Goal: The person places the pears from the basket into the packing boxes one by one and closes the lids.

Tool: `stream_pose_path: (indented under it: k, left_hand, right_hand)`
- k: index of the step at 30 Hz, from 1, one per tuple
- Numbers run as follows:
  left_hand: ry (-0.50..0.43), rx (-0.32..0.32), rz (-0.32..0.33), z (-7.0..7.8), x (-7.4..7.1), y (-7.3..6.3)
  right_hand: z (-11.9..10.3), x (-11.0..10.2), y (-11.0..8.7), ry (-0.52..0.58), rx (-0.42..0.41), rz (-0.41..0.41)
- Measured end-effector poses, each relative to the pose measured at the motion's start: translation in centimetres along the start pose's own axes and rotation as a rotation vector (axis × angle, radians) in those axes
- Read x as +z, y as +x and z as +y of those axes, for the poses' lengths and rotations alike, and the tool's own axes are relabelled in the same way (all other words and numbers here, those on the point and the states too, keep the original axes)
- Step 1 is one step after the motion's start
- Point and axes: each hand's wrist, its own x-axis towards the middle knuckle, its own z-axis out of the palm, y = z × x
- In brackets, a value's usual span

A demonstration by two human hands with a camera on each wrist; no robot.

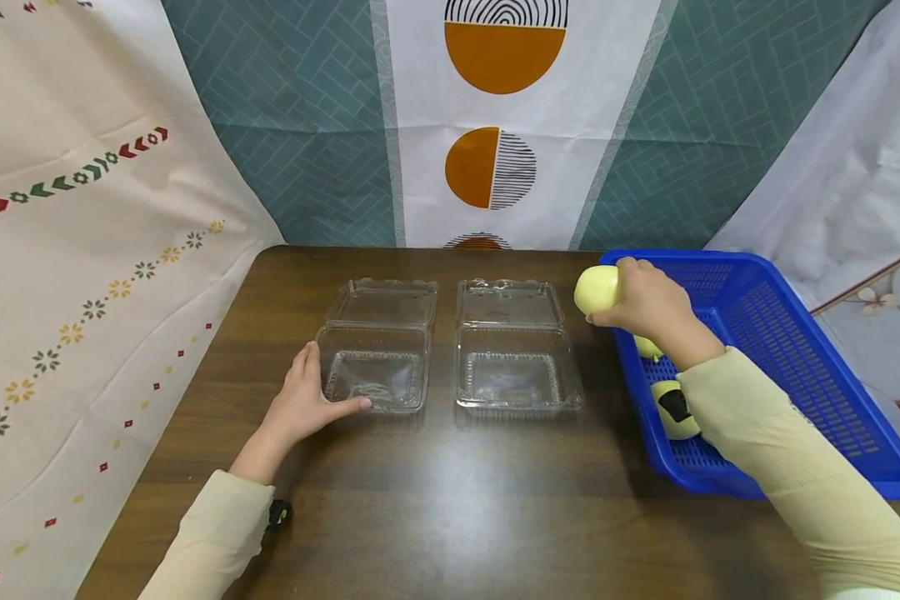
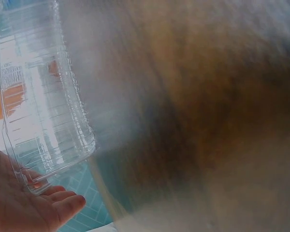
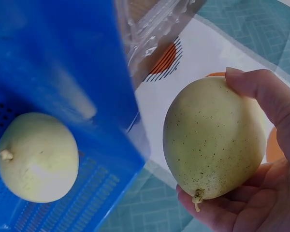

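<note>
In the head view my right hand (image 1: 648, 304) grips a pale yellow-green melon (image 1: 596, 289) in the air by the basket's far left corner. The right wrist view shows this melon (image 3: 214, 137) speckled, stem end down, between thumb and fingers. My left hand (image 1: 303, 400) touches the near left corner of a clear plastic clamshell box (image 1: 375, 367), fingers along its left side and thumb at the front edge. In the left wrist view the fingers lie fairly straight beside the box wall (image 2: 43, 106). The box stands open, lid folded back.
A second open clear clamshell box (image 1: 517, 367) stands to the right of the first. The blue plastic basket (image 1: 810, 333) at the right holds more melons (image 1: 671, 421), partly hidden by the right arm. Patterned cloths hang behind and beside the brown wooden table (image 1: 450, 500).
</note>
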Motion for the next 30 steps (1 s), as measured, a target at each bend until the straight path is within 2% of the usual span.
stream_pose_path:
  k: [8, 19, 30]
  left_hand:
    - [-0.005, 0.002, -0.006, 0.0, 0.1, 0.1]
    - [0.002, 0.006, 0.02, 0.1, 0.0, 0.0]
    - [-0.015, -0.011, 0.004, 0.0, -0.1, 0.1]
  right_hand:
    - [-1.4, 0.4, 0.5, -0.004, -0.017, -0.021]
    - [-2.6, 0.3, 0.7, 0.003, -0.056, 0.009]
    - [-4.1, 1.0, 1.1, 0.02, -0.102, -0.005]
